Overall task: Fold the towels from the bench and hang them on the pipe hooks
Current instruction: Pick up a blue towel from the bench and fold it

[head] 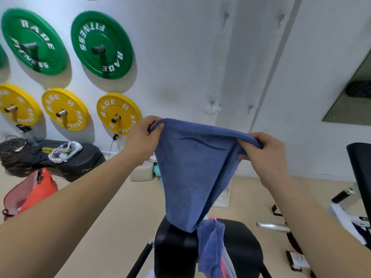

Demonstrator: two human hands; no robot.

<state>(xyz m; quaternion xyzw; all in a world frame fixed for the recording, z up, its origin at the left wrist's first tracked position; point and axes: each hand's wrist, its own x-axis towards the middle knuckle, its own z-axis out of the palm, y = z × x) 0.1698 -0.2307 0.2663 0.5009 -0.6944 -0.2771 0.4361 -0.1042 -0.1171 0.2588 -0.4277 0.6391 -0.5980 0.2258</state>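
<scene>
A blue towel (192, 169) with a dark wavy logo hangs in the air in front of me, its lower end draping down to the black bench (245, 249). My left hand (143, 137) pinches its upper left corner, and my right hand (265, 155) grips the upper right edge. More cloth, blue with pink and white (218, 255), lies on the bench below. White vertical pipes (230, 63) run up the wall behind, carrying small metal hooks (212, 104), (250, 109), (225, 17), (281, 19). No towel hangs on any of those hooks.
Green (102, 45) and yellow (118, 113) weight plates hang on pegs on the left wall. A black padded bench with shoes (66, 149) and an orange bag (34, 191) sit at left. Gym equipment with a chrome bar (273, 226) stands at right.
</scene>
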